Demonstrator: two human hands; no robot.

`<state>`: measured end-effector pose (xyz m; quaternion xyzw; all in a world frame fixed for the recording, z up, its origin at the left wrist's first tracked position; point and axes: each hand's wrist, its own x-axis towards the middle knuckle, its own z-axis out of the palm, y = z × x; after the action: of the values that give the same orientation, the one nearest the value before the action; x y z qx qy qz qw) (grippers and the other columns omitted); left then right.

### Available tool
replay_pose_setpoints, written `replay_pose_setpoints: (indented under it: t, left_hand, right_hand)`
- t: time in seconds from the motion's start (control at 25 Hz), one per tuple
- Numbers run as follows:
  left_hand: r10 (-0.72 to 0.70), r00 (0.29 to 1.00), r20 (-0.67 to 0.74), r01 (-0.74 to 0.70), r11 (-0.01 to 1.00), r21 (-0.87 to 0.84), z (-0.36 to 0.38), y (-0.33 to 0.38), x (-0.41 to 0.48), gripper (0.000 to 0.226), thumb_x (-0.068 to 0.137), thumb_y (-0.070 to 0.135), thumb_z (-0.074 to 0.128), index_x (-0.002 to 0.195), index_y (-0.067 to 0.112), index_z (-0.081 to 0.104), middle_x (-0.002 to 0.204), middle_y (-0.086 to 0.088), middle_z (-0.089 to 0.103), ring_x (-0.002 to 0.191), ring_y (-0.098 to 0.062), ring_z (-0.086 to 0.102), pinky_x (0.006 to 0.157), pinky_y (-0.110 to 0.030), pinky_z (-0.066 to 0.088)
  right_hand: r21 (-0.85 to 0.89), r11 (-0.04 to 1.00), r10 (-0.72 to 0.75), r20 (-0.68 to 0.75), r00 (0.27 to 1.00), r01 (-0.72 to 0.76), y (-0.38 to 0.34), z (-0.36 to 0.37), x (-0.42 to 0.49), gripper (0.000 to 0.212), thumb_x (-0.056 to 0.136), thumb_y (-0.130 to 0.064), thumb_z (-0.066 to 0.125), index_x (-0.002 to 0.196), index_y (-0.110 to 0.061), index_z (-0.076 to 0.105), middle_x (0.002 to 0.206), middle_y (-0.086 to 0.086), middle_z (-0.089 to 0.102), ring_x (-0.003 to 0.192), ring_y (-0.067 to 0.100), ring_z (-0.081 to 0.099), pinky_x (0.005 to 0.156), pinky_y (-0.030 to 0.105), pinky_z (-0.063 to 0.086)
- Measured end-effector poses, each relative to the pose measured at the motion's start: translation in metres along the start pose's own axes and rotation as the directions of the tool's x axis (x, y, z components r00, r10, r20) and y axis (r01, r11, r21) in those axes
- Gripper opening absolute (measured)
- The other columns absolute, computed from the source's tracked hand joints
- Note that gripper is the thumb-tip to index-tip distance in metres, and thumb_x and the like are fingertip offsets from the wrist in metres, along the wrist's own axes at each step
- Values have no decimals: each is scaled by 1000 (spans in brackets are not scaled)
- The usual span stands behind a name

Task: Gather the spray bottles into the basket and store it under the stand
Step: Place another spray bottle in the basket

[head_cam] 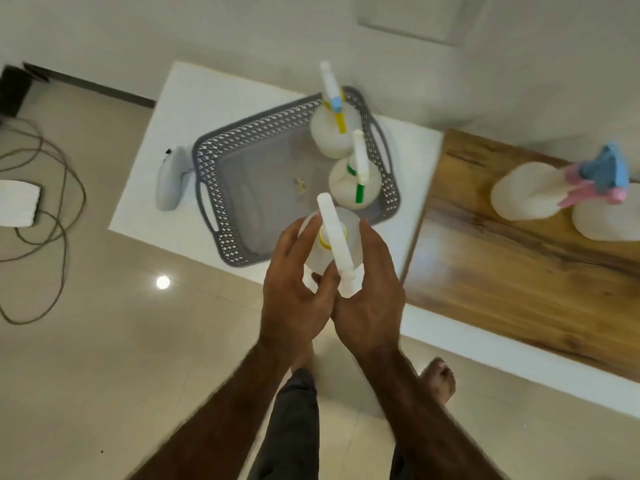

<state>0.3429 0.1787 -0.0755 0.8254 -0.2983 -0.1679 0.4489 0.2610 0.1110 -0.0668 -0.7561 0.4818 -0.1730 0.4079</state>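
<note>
The wooden stand (pixel 519 271) runs off the right edge, carrying one spray bottle with a pink and blue head (pixel 530 192) and another bottle (pixel 602 220) cut off there. The grey basket (pixel 221 161) sits on the white table (pixel 173 109), with two bottles (pixel 332 133) (pixel 349 188) upright inside. My left hand (pixel 294 289) and right hand (pixel 370 292) clamp a white-headed bottle (pixel 332 237) above the basket's near edge; its body is mostly hidden by my fingers. The small scrap (pixel 300 184) on the basket floor is too blurred to identify.
</note>
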Motion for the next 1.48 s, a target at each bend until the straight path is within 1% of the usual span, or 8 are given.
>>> replay_pose_setpoints:
  t: [0.2, 0.36, 0.52, 0.72, 1.04, 1.12, 1.28, 1.48]
  left_hand:
    - [-3, 997, -72, 3, 1000, -6, -36, -42, 45, 56, 94, 22, 74, 146, 19, 52, 142, 1, 57, 133, -17, 58, 103, -44, 57]
    - [-53, 998, -27, 53, 998, -32, -41, -71, 93, 55, 96, 30, 71, 146, 19, 52, 141, 0, 57, 131, -15, 58, 102, -48, 58]
    - [-60, 997, 45, 60, 998, -13, -31, -93, 144, 56, 97, 32, 71, 147, 12, 54, 142, -7, 58, 131, -18, 56, 100, -46, 58]
    - [14, 998, 66, -17, 999, 35, -23, -103, 186, 55, 96, 26, 71, 144, 6, 56, 139, -11, 62, 130, -22, 57, 110, -34, 48]
    - [15, 997, 80, -20, 998, 61, -20, -111, 204, 54, 97, 21, 70, 145, 1, 54, 140, -15, 61, 130, -27, 58, 107, -21, 47]
    - [8, 997, 76, -12, 998, 55, -20, -108, 202, 55, 96, 21, 71, 144, -1, 54, 139, -16, 62, 129, -26, 58, 109, -31, 49]
    - [-68, 997, -23, 69, 996, 53, -19, -91, 181, 55, 96, 24, 71, 144, 3, 53, 143, -14, 59, 135, -26, 54, 111, -45, 48]
    - [-114, 958, -263, 133, 989, 56, -13, -57, 121, 28, 98, 22, 65, 121, 6, 66, 124, -12, 65, 118, -26, 61, 100, -38, 52]
  right_hand:
    - [-8, 996, -86, 106, 991, 87, -36, 51, 31, 86, 83, -43, 80, 154, -16, 41, 154, 2, 53, 138, 23, 55, 106, 35, 49]
    - [0, 994, -105, 153, 983, 106, -37, 91, 72, 83, 88, -39, 75, 156, -13, 35, 152, 7, 51, 139, 25, 52, 106, 43, 53]
    - [-16, 995, -99, 97, 990, 101, -35, 122, 115, 83, 87, -39, 71, 156, -11, 34, 150, 9, 51, 138, 24, 52, 102, 37, 52]
    - [-34, 995, -93, 66, 993, 95, -28, 144, 149, 82, 87, -29, 75, 155, -8, 35, 156, 11, 45, 141, 28, 49, 99, 46, 55]
    - [-33, 994, -96, 98, 991, 100, -32, 154, 164, 77, 88, -18, 73, 154, -7, 36, 157, 14, 43, 136, 30, 53, 93, 47, 57]
    - [-33, 994, -100, 111, 989, 105, -30, 153, 163, 76, 90, -18, 72, 155, -7, 36, 158, 14, 40, 137, 30, 52, 93, 48, 57]
    - [-29, 989, -140, 114, 984, 145, -29, 142, 149, 64, 99, -24, 63, 155, -5, 38, 163, 16, 35, 147, 31, 43, 105, 49, 53]
    - [45, 977, -212, 90, 973, 209, -24, 108, 107, 50, 99, -16, 65, 145, 1, 51, 156, 18, 47, 148, 31, 44, 115, 43, 46]
